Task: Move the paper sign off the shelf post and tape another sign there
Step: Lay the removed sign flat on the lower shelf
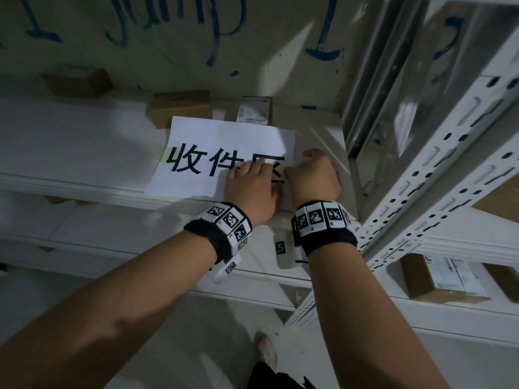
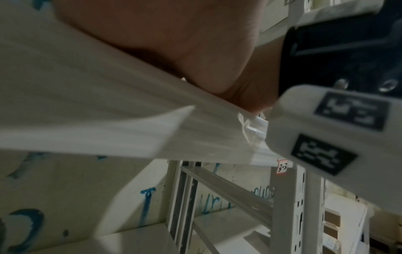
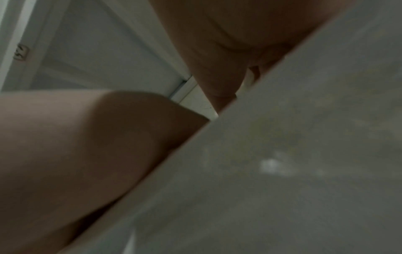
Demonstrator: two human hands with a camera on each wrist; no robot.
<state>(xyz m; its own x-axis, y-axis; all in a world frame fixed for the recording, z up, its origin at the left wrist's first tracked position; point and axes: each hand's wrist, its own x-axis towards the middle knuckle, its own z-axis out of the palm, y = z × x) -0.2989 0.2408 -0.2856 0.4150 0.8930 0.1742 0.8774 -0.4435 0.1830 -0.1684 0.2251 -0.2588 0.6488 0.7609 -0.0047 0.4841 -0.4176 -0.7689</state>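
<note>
A white paper sign with large black characters lies against the front edge of a white shelf, just left of the perforated shelf post. My left hand rests flat on the sign's right part, fingers spread over the last character. My right hand is at the sign's right edge with its fingers curled, and seems to pinch that edge. In the left wrist view my palm lies on the paper sign, and crumpled clear tape sits at the shelf edge. The right wrist view is filled by the blurred sign.
Cardboard boxes and a small labelled box stand on the shelf behind the sign. Another parcel sits on a lower shelf at the right. A wall with blue writing is behind. A small tag hangs on the post.
</note>
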